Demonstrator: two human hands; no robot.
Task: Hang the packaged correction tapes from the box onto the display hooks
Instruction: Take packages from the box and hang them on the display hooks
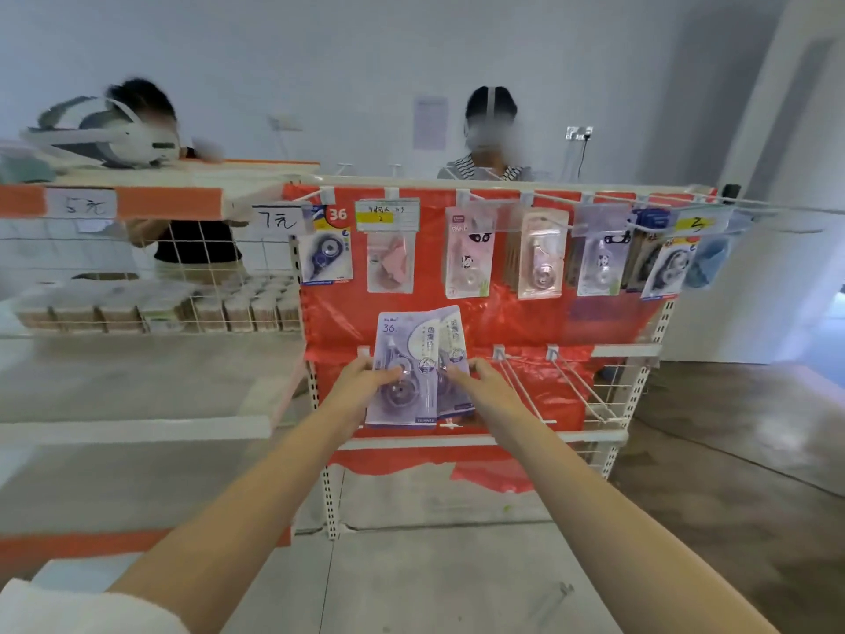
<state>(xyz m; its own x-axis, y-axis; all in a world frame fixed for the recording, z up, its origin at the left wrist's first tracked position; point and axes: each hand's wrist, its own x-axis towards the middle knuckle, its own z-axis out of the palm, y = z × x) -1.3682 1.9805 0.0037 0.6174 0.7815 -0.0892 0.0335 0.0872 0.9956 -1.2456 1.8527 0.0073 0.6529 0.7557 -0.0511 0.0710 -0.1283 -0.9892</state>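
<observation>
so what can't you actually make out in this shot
- Head view: whether the purple packs are already on a lower-row hook; the packs and both hands, left hand and right hand, cover that spot.
- Head view: the source box is out of frame.
- Head view: how many packs are held; at least two overlap.
- Head view: small print on the top-row packages is too blurred to read.
</observation>
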